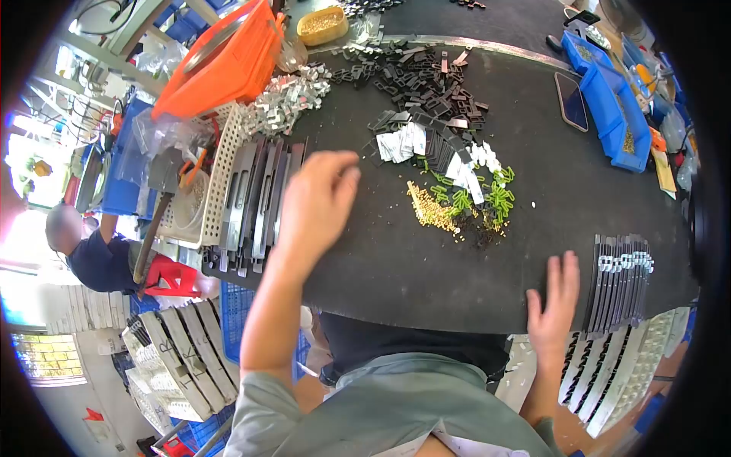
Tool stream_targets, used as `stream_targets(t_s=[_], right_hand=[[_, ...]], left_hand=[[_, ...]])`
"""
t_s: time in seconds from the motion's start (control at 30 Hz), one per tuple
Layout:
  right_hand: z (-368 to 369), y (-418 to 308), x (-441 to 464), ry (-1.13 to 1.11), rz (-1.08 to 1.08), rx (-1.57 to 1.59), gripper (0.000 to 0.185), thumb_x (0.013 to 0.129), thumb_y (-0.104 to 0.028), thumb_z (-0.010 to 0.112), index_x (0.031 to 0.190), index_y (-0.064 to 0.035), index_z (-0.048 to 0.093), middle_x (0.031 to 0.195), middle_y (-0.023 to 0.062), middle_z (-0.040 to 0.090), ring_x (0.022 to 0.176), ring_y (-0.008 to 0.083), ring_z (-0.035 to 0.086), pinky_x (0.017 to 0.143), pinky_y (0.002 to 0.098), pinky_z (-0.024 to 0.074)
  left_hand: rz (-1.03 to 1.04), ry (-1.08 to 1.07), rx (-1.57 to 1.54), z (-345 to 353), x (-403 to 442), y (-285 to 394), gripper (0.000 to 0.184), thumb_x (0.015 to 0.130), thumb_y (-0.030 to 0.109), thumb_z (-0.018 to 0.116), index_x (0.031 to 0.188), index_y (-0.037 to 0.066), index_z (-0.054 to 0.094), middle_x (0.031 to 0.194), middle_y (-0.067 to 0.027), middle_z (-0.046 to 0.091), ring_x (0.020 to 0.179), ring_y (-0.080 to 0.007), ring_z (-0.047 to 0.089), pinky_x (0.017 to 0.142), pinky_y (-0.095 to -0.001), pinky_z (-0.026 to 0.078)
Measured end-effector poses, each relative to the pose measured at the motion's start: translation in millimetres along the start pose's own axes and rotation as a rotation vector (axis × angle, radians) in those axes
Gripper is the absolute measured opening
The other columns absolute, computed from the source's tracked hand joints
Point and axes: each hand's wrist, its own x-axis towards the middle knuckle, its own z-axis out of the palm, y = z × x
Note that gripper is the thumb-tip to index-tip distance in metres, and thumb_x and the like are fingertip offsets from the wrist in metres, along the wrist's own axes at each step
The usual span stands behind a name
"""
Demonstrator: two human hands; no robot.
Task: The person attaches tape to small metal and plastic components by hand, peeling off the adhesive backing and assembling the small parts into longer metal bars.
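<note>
My left hand [320,199] is over the dark tabletop, just right of a stack of long metal strips [255,202]; its fingers are bent and I cannot make out anything in them. Near the table's front edge, my right hand [553,305] has its fingers stretched out and holds nothing. To its right lies a row of narrow dark strips [620,286] with small silvery pieces across them. Beyond and between my hands are a pile of small brass-coloured parts [430,209], green pieces [499,196] and white pieces [401,143].
Black parts [434,84] are heaped at the back. An orange tray [228,61] stands at the back left by a perforated basket [221,171]. A phone [571,101] lies near blue bins [613,110]. Another person [106,257] sits at the far left.
</note>
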Motion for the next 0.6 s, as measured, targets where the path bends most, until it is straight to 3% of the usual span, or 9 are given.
stream_targets(t_s=[0.1, 0.3, 0.37, 0.43, 0.53, 0.6], right_hand=[[0, -2, 7, -0.148, -0.027, 0.000, 0.068, 0.095, -0.031, 0.064, 0.152, -0.0005, 0.044, 0.162, 0.0242, 0.033, 0.150, 0.0436, 0.031, 0.124, 0.0554, 0.0222], [-7, -2, 14, -0.292, -0.028, -0.029, 0.077, 0.094, -0.038, 0.062, 0.155, 0.0023, 0.037, 0.164, 0.0274, 0.027, 0.152, 0.0454, 0.025, 0.125, 0.0569, 0.0156], [-6, 0, 13, -0.297, -0.039, -0.011, 0.081, 0.092, -0.040, 0.063, 0.155, 0.0031, 0.035, 0.164, 0.0293, 0.025, 0.152, 0.0465, 0.023, 0.125, 0.0585, 0.0144], [-9, -1, 13, -0.326, -0.025, 0.008, 0.081, 0.092, -0.039, 0.063, 0.156, 0.0032, 0.034, 0.164, 0.0294, 0.023, 0.152, 0.0465, 0.022, 0.125, 0.0583, 0.0133], [-10, 3, 12, -0.320, -0.065, 0.019, 0.082, 0.092, -0.038, 0.064, 0.156, 0.0032, 0.033, 0.165, 0.0289, 0.020, 0.153, 0.0459, 0.021, 0.125, 0.0573, 0.0127], [-11, 4, 12, -0.322, -0.056, 0.049, 0.083, 0.091, -0.037, 0.066, 0.157, 0.0025, 0.032, 0.166, 0.0286, 0.019, 0.153, 0.0454, 0.019, 0.126, 0.0567, 0.0116]], left_hand=[[0.032, 0.056, 0.343, 13, 71, -48, 0.030, 0.093, 0.019, 0.069, 0.118, 0.003, 0.070, 0.105, -0.0170, 0.072, 0.092, -0.0342, 0.070, 0.083, -0.0423, 0.055], [0.034, 0.134, 0.770, 51, 174, -113, 0.023, 0.090, 0.021, 0.071, 0.102, 0.001, 0.071, 0.106, -0.0180, 0.065, 0.096, -0.0386, 0.069, 0.083, -0.0472, 0.056], [0.021, 0.026, 0.937, 62, 185, -131, 0.020, 0.094, 0.016, 0.061, 0.096, 0.000, 0.073, 0.111, -0.0185, 0.063, 0.098, -0.0344, 0.070, 0.079, -0.0458, 0.059], [0.110, 0.065, 0.960, 64, 182, -126, 0.019, 0.093, 0.012, 0.059, 0.090, 0.001, 0.074, 0.107, -0.0186, 0.065, 0.092, -0.0330, 0.072, 0.077, -0.0445, 0.060], [0.053, 0.086, 0.902, 58, 179, -121, 0.017, 0.092, 0.013, 0.061, 0.088, 0.002, 0.073, 0.093, -0.0200, 0.073, 0.079, -0.0354, 0.074, 0.073, -0.0452, 0.060], [0.020, 0.042, 0.771, 42, 152, -80, 0.017, 0.091, 0.015, 0.062, 0.089, 0.001, 0.073, 0.092, -0.0205, 0.073, 0.080, -0.0354, 0.074, 0.073, -0.0447, 0.059]])
